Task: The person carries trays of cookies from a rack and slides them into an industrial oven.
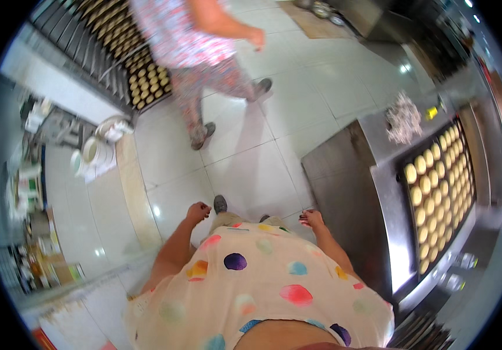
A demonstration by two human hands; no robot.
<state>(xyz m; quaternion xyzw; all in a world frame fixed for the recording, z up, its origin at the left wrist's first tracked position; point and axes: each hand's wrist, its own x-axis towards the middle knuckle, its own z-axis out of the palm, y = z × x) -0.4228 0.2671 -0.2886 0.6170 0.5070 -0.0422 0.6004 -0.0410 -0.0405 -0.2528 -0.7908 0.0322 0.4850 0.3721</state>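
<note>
My left hand [199, 211] hangs at my left side over the tiled floor, its fingers loosely bent with nothing visible in them. On the other side, my right hand [311, 218] is held beside the metal workbench [344, 192], fingers slightly curled and a little apart; I see nothing held there either. A dark baking tray [409, 192] rests on the bench to my right. Rows of round, pale yellow dough pieces [429, 205] fill it. Near the tray's far end lie a bundle of whitish string or cloth [403, 118] and a small yellow object [431, 112].
Ahead, a person in patterned clothes [204, 64] walks on the tiles [251, 157]. A rack [108, 58] of trays with round dough pieces stands far left. White buckets [96, 151] sit on the left floor, and boxes [67, 273] lie lower left. Clear containers [455, 281] stand by the bench's near end.
</note>
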